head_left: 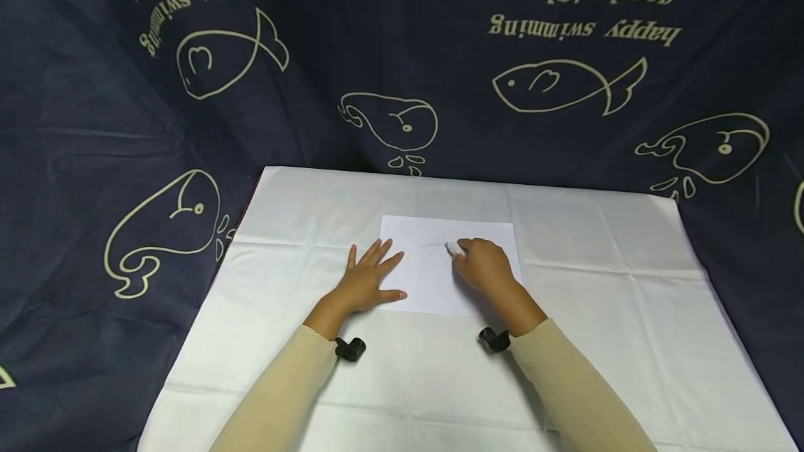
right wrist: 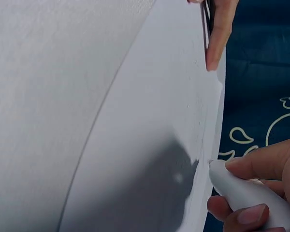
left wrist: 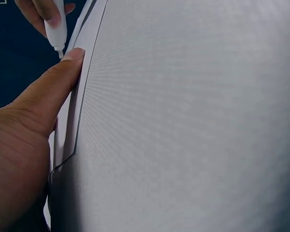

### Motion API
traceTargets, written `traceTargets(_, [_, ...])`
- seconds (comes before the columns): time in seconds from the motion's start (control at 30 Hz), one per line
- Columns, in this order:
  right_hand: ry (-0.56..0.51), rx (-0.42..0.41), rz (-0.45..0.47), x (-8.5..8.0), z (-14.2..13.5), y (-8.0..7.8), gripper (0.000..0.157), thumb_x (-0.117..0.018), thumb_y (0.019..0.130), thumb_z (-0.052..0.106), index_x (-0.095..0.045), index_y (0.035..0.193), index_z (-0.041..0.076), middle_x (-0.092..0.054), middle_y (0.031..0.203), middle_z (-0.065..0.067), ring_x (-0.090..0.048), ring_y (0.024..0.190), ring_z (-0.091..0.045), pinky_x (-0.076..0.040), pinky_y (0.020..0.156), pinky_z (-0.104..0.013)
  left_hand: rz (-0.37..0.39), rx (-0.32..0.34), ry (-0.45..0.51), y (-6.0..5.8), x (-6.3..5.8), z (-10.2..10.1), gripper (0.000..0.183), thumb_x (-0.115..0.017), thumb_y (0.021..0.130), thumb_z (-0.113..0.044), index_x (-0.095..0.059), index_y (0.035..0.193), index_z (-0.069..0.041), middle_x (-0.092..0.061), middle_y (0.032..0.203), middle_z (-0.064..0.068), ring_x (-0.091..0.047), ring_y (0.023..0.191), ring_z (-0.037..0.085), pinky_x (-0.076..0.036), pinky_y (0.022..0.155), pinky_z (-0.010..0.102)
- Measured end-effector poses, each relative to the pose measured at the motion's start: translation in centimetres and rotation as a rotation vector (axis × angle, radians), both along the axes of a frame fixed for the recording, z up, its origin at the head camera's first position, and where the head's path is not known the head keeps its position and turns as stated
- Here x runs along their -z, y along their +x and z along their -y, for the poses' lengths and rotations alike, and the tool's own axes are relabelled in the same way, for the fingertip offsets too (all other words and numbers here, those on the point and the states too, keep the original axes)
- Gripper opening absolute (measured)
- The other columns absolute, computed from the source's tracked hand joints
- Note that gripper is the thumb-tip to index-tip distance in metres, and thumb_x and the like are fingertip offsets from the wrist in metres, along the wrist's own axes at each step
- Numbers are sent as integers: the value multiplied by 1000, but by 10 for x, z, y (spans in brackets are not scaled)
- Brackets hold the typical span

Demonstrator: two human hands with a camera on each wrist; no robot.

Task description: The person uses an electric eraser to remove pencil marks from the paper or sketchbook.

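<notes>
A white sheet of paper (head_left: 433, 288) lies flat, with faint grey lines near its upper middle. My left hand (head_left: 364, 286) rests spread over the sheet's left edge, fingers apart. My right hand (head_left: 486, 267) grips a white correction pen (right wrist: 244, 195) over the right half of the paper. Its narrow tip points down to the left, right at the faint lines. In the left wrist view the pen (left wrist: 57, 34) shows a tapered body and thin nozzle beyond my left thumb (left wrist: 53, 89). In the right wrist view, fingers and thumb wrap the pen's body.
A creased white cloth (head_left: 628, 312) covers the table under the paper. Behind and beside it hangs a dark blue curtain (head_left: 389, 33) printed with fish, whales and lettering. Each sleeve cuff carries a small black device, as on the left wrist (head_left: 350, 349).
</notes>
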State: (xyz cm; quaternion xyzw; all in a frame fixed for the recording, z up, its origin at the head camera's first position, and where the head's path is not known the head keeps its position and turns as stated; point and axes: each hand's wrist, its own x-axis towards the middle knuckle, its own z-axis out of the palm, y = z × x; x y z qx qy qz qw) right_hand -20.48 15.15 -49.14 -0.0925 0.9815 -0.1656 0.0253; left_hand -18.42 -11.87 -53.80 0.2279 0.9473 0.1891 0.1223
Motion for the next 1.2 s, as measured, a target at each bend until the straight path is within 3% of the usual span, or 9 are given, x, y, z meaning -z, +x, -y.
traceTargets(0.5, [-32,34,-45,0,-28,1,38,-59,94,18,-68,127,0,-72,113,-28,-69,104,-46,-56,86,-57,13,-3,-3,0,-2,0,88,-63,91,-63,-27,161,-26,-8,172,3,-1,161,25,10,123,65])
traceTargets(1.2, [-45,65,2,4,-33,4,41,-55,95,17,-67,129,-2,-70,118,-29,-67,107,-48,-55,87,-58,0,1,6,0,-1,0,87,-64,91,-63,-29,161,-26,-9,172,3,-1,161,26,9,123,67])
